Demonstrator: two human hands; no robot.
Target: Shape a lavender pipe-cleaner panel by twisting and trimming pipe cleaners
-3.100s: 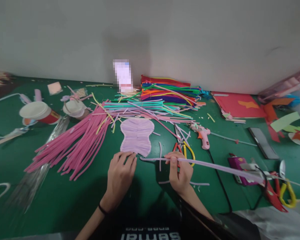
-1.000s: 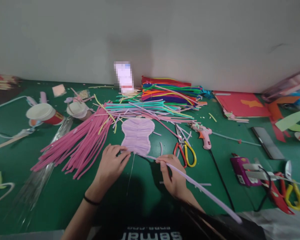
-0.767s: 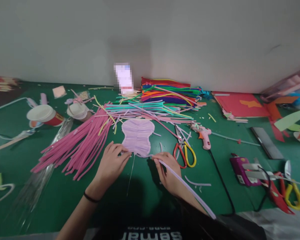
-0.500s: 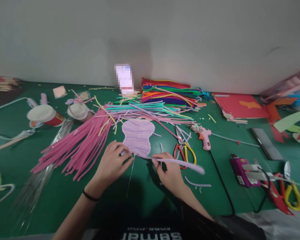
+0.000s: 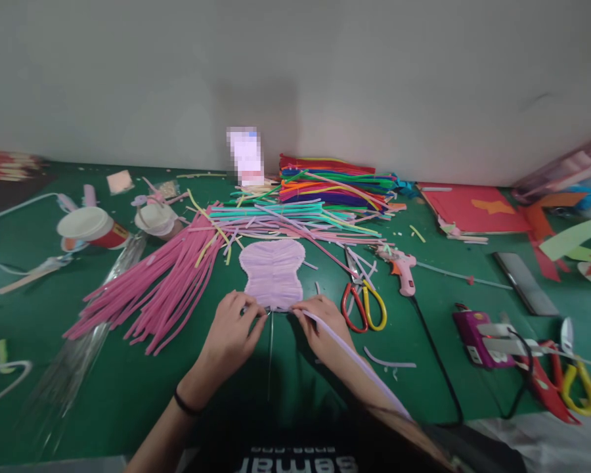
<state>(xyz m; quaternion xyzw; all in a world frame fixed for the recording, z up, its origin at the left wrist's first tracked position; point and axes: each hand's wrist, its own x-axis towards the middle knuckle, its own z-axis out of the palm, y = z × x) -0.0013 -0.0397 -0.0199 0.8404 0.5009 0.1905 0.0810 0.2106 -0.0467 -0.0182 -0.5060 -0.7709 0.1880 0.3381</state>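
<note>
A lilac pipe-cleaner panel, pinched in at its sides, lies flat on the green table in front of me. My left hand is closed, thumb and fingers gripping the panel's lower left edge. At the lower right corner my right hand pinches a lilac pipe cleaner, whose long free end trails back over my wrist. A thin wire runs down from the middle of the panel's bottom edge. Red-and-yellow-handled scissors lie right of my right hand.
Pink pipe cleaners spread at left, beside a paper cup. Behind the panel lie multicoloured pipe cleaners and a propped phone. A pink glue gun, its black cord, a dark phone and a purple power block are at right.
My right hand has moved left, close to the panel's bottom edge. The pipe cleaner's free end has swung from pointing right to lying back along my forearm. My left hand has shifted slightly right.
</note>
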